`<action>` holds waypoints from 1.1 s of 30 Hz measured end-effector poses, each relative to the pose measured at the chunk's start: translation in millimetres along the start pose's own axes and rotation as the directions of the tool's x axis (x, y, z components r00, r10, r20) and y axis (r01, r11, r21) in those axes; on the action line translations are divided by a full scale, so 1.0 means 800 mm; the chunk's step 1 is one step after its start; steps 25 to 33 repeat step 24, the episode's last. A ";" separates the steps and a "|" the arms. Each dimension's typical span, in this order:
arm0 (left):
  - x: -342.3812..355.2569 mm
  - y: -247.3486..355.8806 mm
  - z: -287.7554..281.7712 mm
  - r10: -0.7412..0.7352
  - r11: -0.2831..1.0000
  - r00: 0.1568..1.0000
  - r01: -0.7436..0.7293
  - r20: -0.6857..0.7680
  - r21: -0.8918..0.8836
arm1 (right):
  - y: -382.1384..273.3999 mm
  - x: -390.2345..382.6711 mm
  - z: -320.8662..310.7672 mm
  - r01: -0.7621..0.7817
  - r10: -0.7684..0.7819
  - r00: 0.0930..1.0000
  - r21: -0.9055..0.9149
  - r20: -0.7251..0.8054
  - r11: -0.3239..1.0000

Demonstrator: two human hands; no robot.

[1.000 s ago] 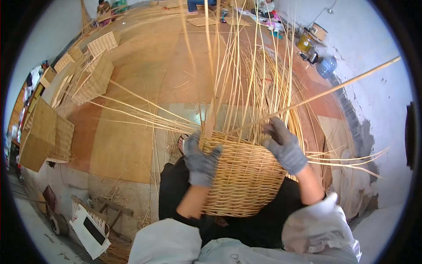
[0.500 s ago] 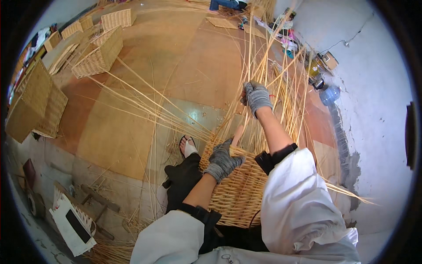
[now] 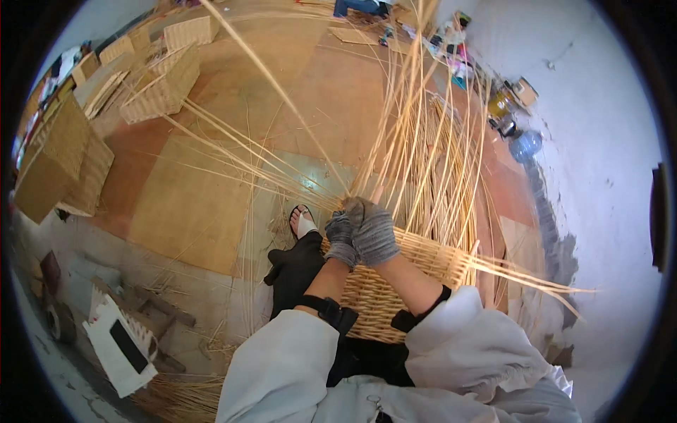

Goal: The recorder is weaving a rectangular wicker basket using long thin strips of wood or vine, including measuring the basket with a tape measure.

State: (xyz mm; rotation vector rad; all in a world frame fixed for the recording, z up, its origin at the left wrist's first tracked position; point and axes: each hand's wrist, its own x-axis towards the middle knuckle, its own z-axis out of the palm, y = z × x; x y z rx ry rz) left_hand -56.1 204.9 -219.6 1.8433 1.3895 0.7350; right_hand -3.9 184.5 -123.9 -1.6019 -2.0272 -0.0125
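A half-woven wicker basket (image 3: 377,299) lies across my lap, long loose stakes fanning out from its far edge. Both my hands wear grey knitted gloves and meet at that edge, toward its left end. My right hand (image 3: 374,229) is closed in a fist on a wicker strand (image 3: 282,95), which slants away to the upper left. Pressed against it, my left hand (image 3: 340,238) is also closed; its fingertips are hidden, so what it grips does not show. Upright wicker stakes (image 3: 402,120) rise just beyond the hands.
A heap of loose wicker rods (image 3: 441,190) lies ahead on the right. More strands stick out past the basket's right corner. Woven baskets (image 3: 159,88) stand at the far left, a white box-like object (image 3: 116,345) at the near left. A water bottle (image 3: 525,146) is by the right wall.
My right hand has come down and left from the upright stakes to join my left hand at the basket edge. A strand now slants up to the left. My left hand has closed.
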 end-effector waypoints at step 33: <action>0.055 0.063 -0.035 -0.076 0.992 0.910 0.110 0.408 -0.060 | 0.213 0.076 -0.053 -0.410 0.459 0.888 0.451 0.000 0.793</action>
